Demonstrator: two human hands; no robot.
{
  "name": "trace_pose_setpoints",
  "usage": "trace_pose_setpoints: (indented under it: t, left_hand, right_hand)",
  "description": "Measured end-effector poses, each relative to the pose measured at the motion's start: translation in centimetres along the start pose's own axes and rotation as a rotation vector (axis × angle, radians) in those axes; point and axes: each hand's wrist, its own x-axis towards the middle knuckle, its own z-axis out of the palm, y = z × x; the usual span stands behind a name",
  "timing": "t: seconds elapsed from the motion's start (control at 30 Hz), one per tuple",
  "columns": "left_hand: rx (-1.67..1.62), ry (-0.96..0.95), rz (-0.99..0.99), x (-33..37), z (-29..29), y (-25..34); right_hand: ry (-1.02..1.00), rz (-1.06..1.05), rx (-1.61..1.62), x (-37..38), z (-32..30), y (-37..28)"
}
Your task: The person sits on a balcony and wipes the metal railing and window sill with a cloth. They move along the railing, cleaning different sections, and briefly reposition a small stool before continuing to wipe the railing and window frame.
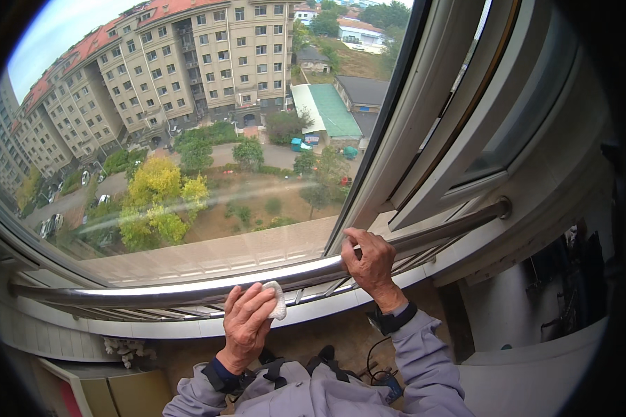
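Note:
A round metal handrail (146, 297) runs across in front of a large window (271, 201). My left hand (247, 321) is at the near side of the rail, left of the middle. It is closed on a folded white cloth (278, 303), which sticks out on the right of its fingers and lies against the rail. My right hand (373, 267) is farther right, its fingers curled over the rail close to the window frame's lower corner. The undersides of both hands are hidden.
At the right, a window sash (459, 170) stands swung inward above the rail. Thin metal bars (129, 314) run beneath the rail, with a pale ledge (313, 311) below. A cabinet (122, 393) is at the lower left. Outside are apartment blocks (215, 55) and trees.

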Motion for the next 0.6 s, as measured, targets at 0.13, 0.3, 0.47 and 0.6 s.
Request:
trace_pose_setpoints:
  t: [0.13, 0.3, 0.47, 0.6]
  left_hand:
    - [-0.504, 0.027, -0.162, 2.5, 3.2, 4.3]
    - [-1.009, -0.143, -0.679, 2.0, 5.9, 7.3]
    - [-0.772, -0.193, -0.555, 0.9, 7.8, 7.1]
    - [-0.806, -0.219, -0.765, -1.1, 3.9, 3.4]
  right_hand:
    - [-0.042, 0.167, 0.577, -2.8, -2.7, -2.3]
    - [-0.474, 0.402, 0.902, -9.8, -5.1, -5.2]
    - [-0.183, 0.761, 0.817, -13.0, -5.4, -0.9]
    - [0.397, 0.817, 0.185, -12.6, -11.9, 11.9]
